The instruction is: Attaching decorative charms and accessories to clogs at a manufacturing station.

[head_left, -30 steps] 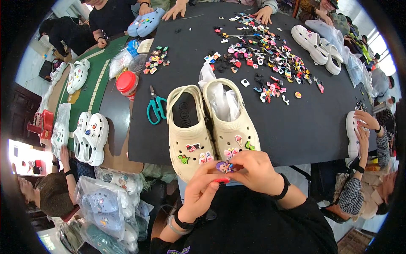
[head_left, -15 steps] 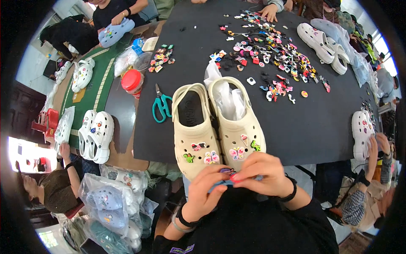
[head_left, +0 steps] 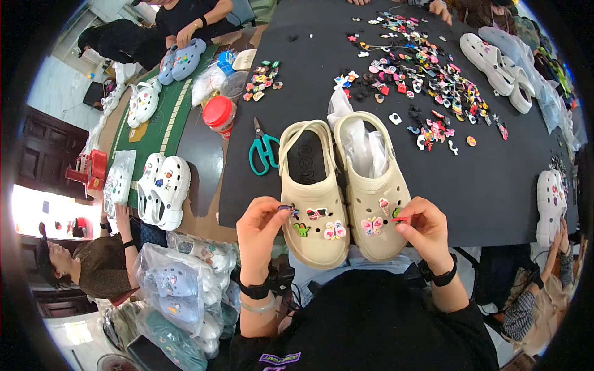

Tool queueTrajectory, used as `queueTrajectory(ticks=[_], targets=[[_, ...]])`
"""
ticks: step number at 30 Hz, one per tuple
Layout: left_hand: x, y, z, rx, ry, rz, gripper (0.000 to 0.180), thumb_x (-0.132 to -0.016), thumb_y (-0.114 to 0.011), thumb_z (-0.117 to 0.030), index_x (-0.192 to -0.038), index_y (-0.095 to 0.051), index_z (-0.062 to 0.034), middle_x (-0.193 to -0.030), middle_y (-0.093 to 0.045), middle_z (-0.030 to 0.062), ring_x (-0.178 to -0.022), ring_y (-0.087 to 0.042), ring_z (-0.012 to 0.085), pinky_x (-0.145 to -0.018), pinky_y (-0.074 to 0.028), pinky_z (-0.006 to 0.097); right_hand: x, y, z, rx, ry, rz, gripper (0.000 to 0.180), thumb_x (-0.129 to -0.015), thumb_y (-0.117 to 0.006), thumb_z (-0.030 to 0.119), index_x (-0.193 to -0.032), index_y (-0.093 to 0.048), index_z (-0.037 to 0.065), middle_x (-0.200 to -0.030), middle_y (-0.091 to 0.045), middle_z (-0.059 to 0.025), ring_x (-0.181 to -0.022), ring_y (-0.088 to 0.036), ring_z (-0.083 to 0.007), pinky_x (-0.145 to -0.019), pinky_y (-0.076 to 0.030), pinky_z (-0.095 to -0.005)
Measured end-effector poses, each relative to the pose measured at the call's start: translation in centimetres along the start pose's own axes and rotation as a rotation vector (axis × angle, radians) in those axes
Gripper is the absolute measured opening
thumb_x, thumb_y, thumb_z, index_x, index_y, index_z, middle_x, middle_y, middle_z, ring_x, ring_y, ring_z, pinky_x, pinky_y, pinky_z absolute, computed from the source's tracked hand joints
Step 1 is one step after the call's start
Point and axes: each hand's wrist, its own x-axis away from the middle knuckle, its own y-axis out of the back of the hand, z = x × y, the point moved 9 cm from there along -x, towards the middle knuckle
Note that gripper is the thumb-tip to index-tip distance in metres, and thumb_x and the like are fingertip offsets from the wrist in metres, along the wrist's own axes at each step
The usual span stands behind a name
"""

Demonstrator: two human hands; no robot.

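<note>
A pair of beige clogs lies toes toward me: the left clog (head_left: 314, 241) and the right clog (head_left: 378, 244). Butterfly charms (head_left: 335, 230) and green charms (head_left: 301, 229) are among the decorations on their uppers. My left hand (head_left: 260, 219) pinches a small dark purple shoe charm (head_left: 288, 209) beside the left clog's outer side. In my right hand (head_left: 427, 229), between thumb and fingers, is a small red shoe charm (head_left: 399, 219) by the right clog's outer side. My fingers partly hide both charms. White plastic wrap (head_left: 366, 151) fills the right clog's opening.
Teal-handled scissors (head_left: 264, 151) lie left of the clogs, near a red-lidded jar (head_left: 219, 114). Many loose charms (head_left: 427, 74) spread across the black table (head_left: 482, 191). White clogs (head_left: 162, 191) stand at the left, others (head_left: 495, 68) at far right. People work around the table.
My hands have moved apart from in front of the toes, one to each clog's outer side, each with a charm. The clogs appear further right in view.
</note>
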Motion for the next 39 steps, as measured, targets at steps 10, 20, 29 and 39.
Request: queueTrajectory(ticks=[10, 20, 29, 39], targets=[[-2.9, -2.1, -0.3, -0.090, 0.114, 0.408, 0.014, -0.079, -0.070, 0.001, -0.092, -0.066, 0.0018, -0.084, -0.063, 0.0018, -0.077, -0.059, 0.0083, -0.069, -0.047, 0.021, 0.2, 0.2, -1.1, -0.027, 0.002, -0.006, 0.017, -0.078, -0.071, -0.001, -0.093, -0.062, 0.004, -0.082, -0.052, 0.0030, -0.066, -0.043, -0.0026, -0.059, -0.033, -0.0180], [-5.0, -7.0, -8.4, -0.976, -0.737, 0.631, 0.059, -0.058, -0.084, -0.024, -0.109, -0.060, -0.0080, -0.108, -0.057, 0.0081, -0.113, -0.048, 0.0272, -0.103, -0.032, 0.039, 0.0, 1.2, -1.9, -0.286, -0.060, -0.061, 0.017, -0.085, -0.066, 0.005, -0.100, -0.057, 0.004, -0.085, -0.060, 0.0019, -0.073, -0.050, -0.0014, -0.065, -0.040, -0.0172], [-6.2, -9.0, -5.7, -0.921, -0.620, 0.980, 0.037, -0.057, -0.084, -0.026, -0.075, -0.056, -0.0097, -0.076, -0.054, -0.0001, -0.082, -0.054, 0.0189, -0.095, -0.029, 0.036, -0.1, 1.4, -1.9, -0.305, -0.029, -0.085, 0.016, -0.087, -0.063, 0.004, -0.101, -0.056, 0.004, -0.089, -0.063, -0.0014, -0.073, -0.054, -0.0027, -0.064, -0.043, -0.0176], [-4.1, -6.4, -6.9, -0.873, -0.653, 0.686, 0.063, -0.055, -0.085, -0.021, -0.109, -0.058, -0.0074, -0.116, -0.058, 0.0089, -0.114, -0.050, 0.0285, -0.098, -0.035, 0.041, -2.3, 3.9, -2.9, -0.039, -0.149, -0.055, 0.015, -0.086, -0.065, 0.003, -0.101, -0.061, 0.002, -0.094, -0.065, -0.0027, -0.075, -0.057, -0.0041, -0.063, -0.046, -0.0180]])
